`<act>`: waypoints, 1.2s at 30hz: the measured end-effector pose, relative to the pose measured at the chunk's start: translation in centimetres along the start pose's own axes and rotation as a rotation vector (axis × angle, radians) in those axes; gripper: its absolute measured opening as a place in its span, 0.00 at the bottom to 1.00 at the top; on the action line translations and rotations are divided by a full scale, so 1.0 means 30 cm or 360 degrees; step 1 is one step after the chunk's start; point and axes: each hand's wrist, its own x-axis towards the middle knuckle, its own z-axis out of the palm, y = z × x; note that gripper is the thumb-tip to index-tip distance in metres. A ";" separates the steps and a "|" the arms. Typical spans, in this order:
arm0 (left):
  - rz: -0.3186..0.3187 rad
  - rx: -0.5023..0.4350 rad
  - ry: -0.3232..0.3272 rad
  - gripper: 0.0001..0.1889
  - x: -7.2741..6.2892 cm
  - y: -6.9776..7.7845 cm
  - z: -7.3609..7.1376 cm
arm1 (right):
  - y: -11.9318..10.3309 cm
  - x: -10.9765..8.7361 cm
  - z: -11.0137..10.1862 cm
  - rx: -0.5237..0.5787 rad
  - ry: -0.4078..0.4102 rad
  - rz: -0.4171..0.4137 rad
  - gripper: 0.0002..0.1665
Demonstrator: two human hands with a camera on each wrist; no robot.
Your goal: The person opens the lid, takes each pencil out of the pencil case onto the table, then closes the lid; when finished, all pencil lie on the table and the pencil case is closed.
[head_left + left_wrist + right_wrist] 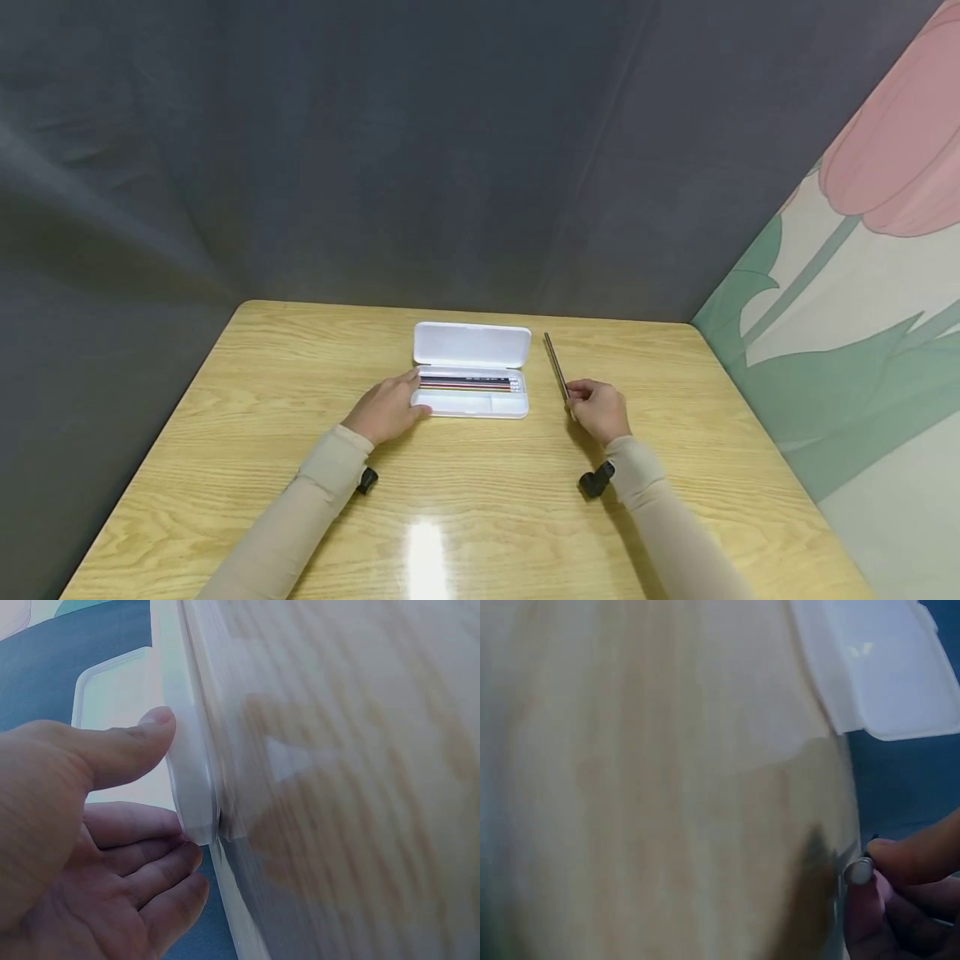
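A white pencil case point(457, 405) lies on the wooden table with its lid point(472, 345) raised at the back. Several pencils point(465, 383) lie side by side in its rear compartment. My left hand point(387, 408) holds the case's left end, thumb at the front edge and fingers around the end wall. To the right of the case, my right hand point(600, 410) pinches a dark pencil point(557, 365) near its white-tipped end between thumb and fingers. That pencil slants away from me, its far end toward the back of the table. The white tip point(860, 871) shows in the right wrist view.
The table point(300, 500) ends at a dark cloth point(450, 167) behind the case. A wall with a tulip picture point(862, 358) stands along the right side. Small black cameras point(596, 481) sit at both wrists.
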 end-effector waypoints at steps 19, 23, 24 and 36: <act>-0.0016 0.0020 0.0031 0.36 -0.014 -0.004 -0.003 | -0.047 -0.002 0.025 -0.0264 -0.0046 -0.0125 0.15; -0.0015 0.0010 0.0018 0.36 -0.015 0.000 -0.002 | -0.079 -0.003 0.005 -0.0077 0.0066 -0.0323 0.14; -0.0017 0.0008 0.0017 0.36 -0.014 0.001 -0.001 | -0.094 -0.001 -0.001 0.0024 0.0072 -0.0377 0.14; 0.0016 0.0009 0.0068 0.35 0.008 0.002 0.028 | -0.253 0.095 0.135 0.0520 -0.0398 -0.0572 0.17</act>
